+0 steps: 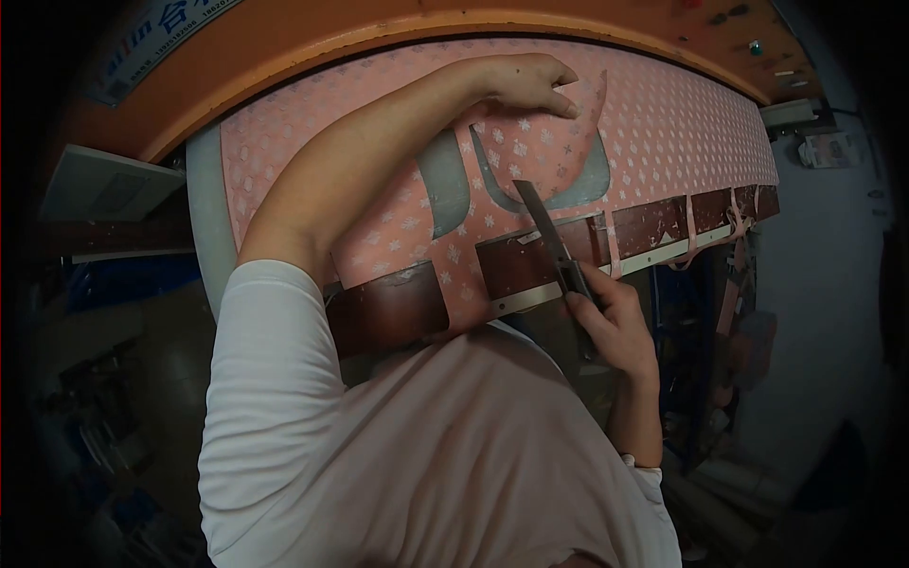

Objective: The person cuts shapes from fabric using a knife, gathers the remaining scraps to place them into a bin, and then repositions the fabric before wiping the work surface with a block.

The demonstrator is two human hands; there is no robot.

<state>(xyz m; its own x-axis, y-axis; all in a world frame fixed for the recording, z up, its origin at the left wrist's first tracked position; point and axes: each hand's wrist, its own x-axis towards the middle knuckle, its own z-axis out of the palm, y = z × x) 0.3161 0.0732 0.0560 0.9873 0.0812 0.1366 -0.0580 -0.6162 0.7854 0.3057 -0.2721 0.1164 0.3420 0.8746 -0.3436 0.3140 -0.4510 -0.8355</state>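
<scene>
With right grip [614,317] closed around the dark knife [547,227] right of centre, points blade up-left over the opening's [579,189] lower edge. Rests left grip [538,87] on the curled pink piece [542,147], upper centre; cannot tell if pinching. Leaves room over patterned sheet [691,133] toward upper right.

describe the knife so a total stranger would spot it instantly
Start with the long pink patterned sheet below the orange beam. Near its lower edge, the right hand grips the knife, its long straight blade pointing up and left. Unlike the pink strips beside it, it is dark grey and unpatterned.
</scene>
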